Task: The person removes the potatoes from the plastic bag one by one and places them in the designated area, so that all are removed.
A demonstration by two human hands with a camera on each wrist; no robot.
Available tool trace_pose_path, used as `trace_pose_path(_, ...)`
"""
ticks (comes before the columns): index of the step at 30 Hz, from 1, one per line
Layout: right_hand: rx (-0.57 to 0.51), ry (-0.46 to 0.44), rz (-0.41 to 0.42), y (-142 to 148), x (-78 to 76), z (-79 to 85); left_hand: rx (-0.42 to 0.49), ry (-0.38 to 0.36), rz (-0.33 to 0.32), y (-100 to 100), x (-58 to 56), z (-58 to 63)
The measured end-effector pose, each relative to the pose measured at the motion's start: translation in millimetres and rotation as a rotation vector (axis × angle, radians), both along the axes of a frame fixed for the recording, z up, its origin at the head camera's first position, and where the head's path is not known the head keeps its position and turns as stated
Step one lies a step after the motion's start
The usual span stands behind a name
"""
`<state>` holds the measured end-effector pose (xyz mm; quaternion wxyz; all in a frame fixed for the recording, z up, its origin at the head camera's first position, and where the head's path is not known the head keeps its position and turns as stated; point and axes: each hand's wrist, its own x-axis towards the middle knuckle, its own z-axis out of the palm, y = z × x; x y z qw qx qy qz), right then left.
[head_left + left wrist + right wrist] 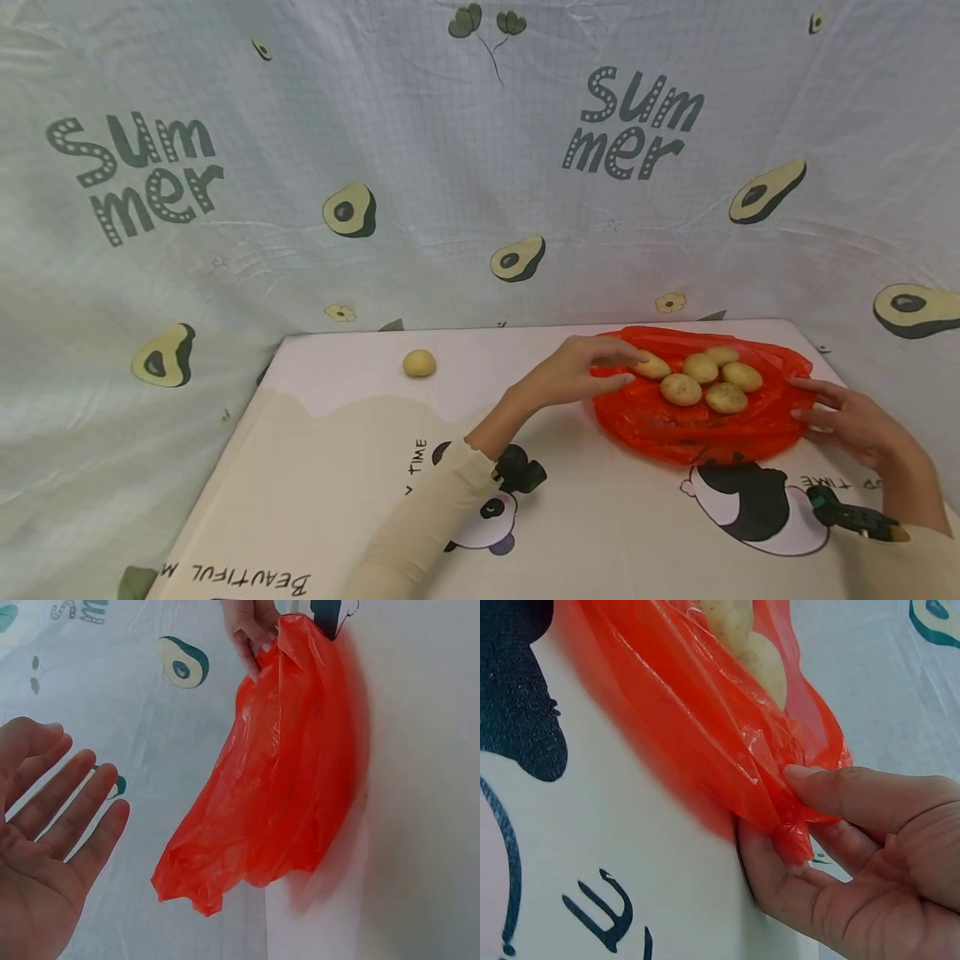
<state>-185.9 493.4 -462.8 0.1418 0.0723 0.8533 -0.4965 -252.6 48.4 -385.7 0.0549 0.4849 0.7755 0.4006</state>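
A red plastic bag (660, 429) lies spread at the right rear of the table, with several pale yellow potatoes (701, 367) on it. My right hand (862, 421) grips the bag's right edge. In the right wrist view, the crumpled plastic (727, 750) is pinched between thumb and fingers. My left hand (573, 371) is over the bag's left edge, its fingertips close to the leftmost potato (652, 367). The left wrist view shows that left hand (56, 832) with fingers extended and nothing in the palm, beside the bag (292, 765).
A single potato (419, 362) sits apart on the table near the back edge, left of the bag. The light tabletop (315, 467) carries printed pandas and lettering. Behind it hangs a white curtain (420, 150) with avocado prints.
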Motion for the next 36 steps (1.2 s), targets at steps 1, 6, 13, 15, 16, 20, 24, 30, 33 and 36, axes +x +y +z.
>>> trace_pose_path(1, 0.007, -0.001, 0.002, 0.0, -0.7, 0.7, -0.003, 0.007, 0.000, 2.2, -0.7, -0.1)
trace_pose_path(6, 0.012, -0.005, 0.004, -0.5, -4.2, 2.4, 0.004, 0.010, -0.007, 12.4, -4.9, 1.2)
trace_pose_path(13, -0.007, -0.005, -0.001, -3.3, -6.1, 0.1, -0.005, -0.020, -0.016, 25.9, -13.5, 1.0)
trace_pose_path(15, -0.002, -0.005, 0.003, -4.4, -6.7, 0.1, -0.020, -0.012, -0.010, 29.0, -15.6, 1.6)
trace_pose_path(16, 0.001, -0.006, 0.005, -4.9, -7.0, 0.2, -0.026, -0.009, -0.008, 30.4, -16.5, 1.9)
trace_pose_path(20, 0.013, -0.011, 0.013, -6.6, -8.0, 1.5, -0.059, -0.010, -0.006, 35.9, -20.8, 1.2)
trace_pose_path(24, 0.006, -0.024, 0.009, -6.5, -5.7, 1.6, -0.108, -0.007, -0.041, 42.3, -26.3, -1.9)
trace_pose_path(30, -0.001, -0.025, -0.009, -4.4, -1.7, -1.9, -0.220, -0.005, -0.079, 50.7, -33.8, -2.2)
trace_pose_path(33, 0.025, -0.016, -0.014, -2.9, -0.6, -3.8, -0.279, 0.000, -0.088, 54.5, -37.9, -0.2)
trace_pose_path(36, 0.040, -0.009, -0.019, -1.0, 0.5, -5.5, -0.318, -0.004, -0.095, 57.9, -41.9, 2.9)
